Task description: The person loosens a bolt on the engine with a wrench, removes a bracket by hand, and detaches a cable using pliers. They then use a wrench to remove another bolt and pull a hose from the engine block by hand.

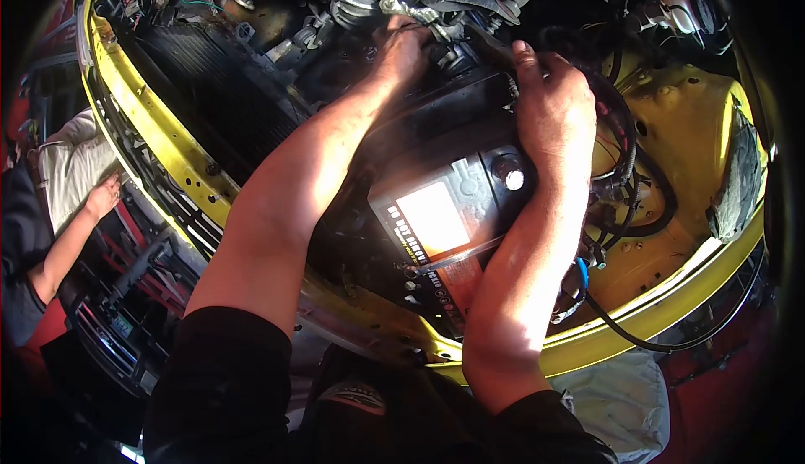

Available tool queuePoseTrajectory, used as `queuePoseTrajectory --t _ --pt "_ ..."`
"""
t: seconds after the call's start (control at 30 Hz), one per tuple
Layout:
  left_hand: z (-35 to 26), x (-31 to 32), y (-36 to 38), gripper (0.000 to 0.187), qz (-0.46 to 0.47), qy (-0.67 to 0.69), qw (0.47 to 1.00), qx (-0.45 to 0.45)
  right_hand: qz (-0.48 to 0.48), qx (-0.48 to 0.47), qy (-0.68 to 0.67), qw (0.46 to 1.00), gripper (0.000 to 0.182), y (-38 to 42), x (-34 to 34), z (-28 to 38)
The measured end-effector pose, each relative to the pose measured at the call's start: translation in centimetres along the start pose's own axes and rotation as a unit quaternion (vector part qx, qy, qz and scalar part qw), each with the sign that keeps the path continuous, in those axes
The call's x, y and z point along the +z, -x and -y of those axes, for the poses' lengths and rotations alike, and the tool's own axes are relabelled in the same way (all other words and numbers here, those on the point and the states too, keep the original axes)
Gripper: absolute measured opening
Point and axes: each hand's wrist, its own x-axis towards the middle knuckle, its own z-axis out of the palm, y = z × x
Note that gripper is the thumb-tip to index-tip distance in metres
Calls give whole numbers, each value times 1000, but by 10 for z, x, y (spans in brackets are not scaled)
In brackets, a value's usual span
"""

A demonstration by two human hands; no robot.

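Both my arms reach over a black car battery point(478, 174), which bears a white label and the words "DO NOT REMOVE". My left hand point(404, 49) is beyond the battery among engine parts. Its fingers are bent and closed at a metal-and-black part, and their tips are hidden. To the right of the battery, my right hand point(555, 103) is closed with curled fingers and the thumb pointing away from me, next to dark hoses and cables point(622, 132). What it grips is in shadow. A round post with a bright top point(511, 175) stands on the battery's right side.
A yellow body panel point(176, 112) edges the engine bay on the left, beside a dark radiator point(222, 99). The yellow inner fender point(688, 120) is at right. A loose black cable point(646, 345) hangs over the front edge. Another person's hand point(104, 196) is at far left.
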Motion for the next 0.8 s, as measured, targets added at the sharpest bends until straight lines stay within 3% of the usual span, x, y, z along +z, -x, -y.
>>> queuePoseTrajectory --t 0.17,0.3,0.33,0.5,0.6,0.8 --pt "3 -13 -5 34 131 -175 976 24 31 26 -37 999 46 -2 -2 0" --pt "0 -21 -3 35 70 -66 995 20 21 41 -30 998 47 -1 -4 3" --pt "-8 -27 -5 40 102 -88 991 19 21 39 -24 999 47 0 -3 2" --pt "-1 -6 4 24 -20 -50 997 57 8 22 -6 1000 47 -2 -1 2" --pt "-2 -2 2 22 22 -34 999 0 28 30 -10 999 46 -3 -3 4" --pt "4 -14 -2 29 85 -164 980 68 22 29 -10 999 47 -4 -1 2"
